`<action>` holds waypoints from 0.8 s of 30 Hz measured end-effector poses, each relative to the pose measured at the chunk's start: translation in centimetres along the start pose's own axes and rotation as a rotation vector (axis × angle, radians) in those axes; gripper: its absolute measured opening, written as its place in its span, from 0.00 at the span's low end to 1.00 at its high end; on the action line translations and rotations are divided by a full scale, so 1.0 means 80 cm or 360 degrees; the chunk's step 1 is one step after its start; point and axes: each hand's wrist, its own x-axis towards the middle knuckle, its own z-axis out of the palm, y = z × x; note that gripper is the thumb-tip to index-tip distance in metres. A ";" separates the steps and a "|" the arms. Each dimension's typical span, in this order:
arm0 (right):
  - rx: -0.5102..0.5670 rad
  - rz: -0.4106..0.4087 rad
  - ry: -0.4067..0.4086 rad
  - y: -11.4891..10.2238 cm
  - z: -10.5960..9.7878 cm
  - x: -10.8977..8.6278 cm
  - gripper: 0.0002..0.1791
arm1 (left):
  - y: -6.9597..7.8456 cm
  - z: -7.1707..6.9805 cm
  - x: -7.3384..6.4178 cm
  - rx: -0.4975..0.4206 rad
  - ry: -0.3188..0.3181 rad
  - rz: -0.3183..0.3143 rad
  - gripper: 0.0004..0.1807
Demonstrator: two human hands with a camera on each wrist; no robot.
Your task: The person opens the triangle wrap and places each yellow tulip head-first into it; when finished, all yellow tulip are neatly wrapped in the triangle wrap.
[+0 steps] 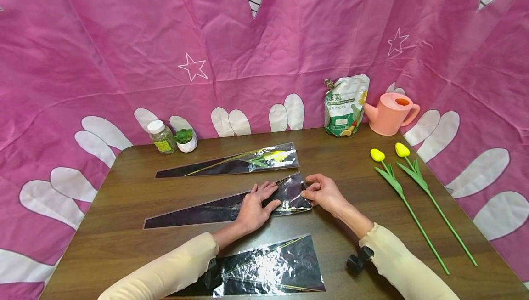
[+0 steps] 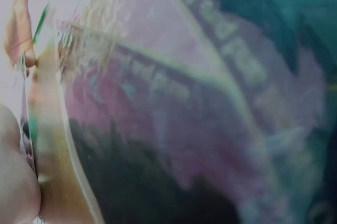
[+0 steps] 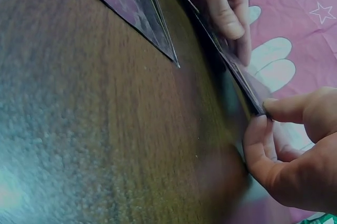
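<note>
A long tapered flower sleeve [image 1: 186, 213], black with clear film and gold lines, lies across the middle of the table. My left hand [image 1: 253, 210] rests on it near the wide end, fingers spread. At that wide end my right hand [image 1: 327, 195] pinches the sleeve's edge. The right wrist view shows the right thumb and fingertips together on the sleeve's corner [image 3: 257, 107], which is lifted off the tabletop. Close up and blurred, the shiny film [image 2: 152, 108] fills most of the left wrist view.
Behind lies another sleeve [image 1: 215, 166] with a yellow tulip [image 1: 276, 155] inside. A third sleeve [image 1: 297, 263] lies in front, partly under the left forearm. Two tulips [image 1: 413, 212] lie at right. A jar [image 1: 163, 139], potted plant [image 1: 186, 141], pouch [image 1: 345, 107] and watering can [image 1: 388, 116] line the back.
</note>
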 end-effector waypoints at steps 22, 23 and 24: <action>-0.0071 -0.0023 0.0026 -0.002 0.004 -0.003 0.26 | -0.003 0.005 0.001 0.0100 0.0094 -0.0017 0.12; -0.0060 -0.0015 0.0025 -0.002 0.004 -0.004 0.26 | -0.003 0.005 0.001 0.0091 0.0104 -0.0016 0.12; -0.0045 -0.0003 0.0025 -0.001 0.004 -0.004 0.26 | -0.003 0.005 0.001 0.0086 0.0112 -0.0016 0.12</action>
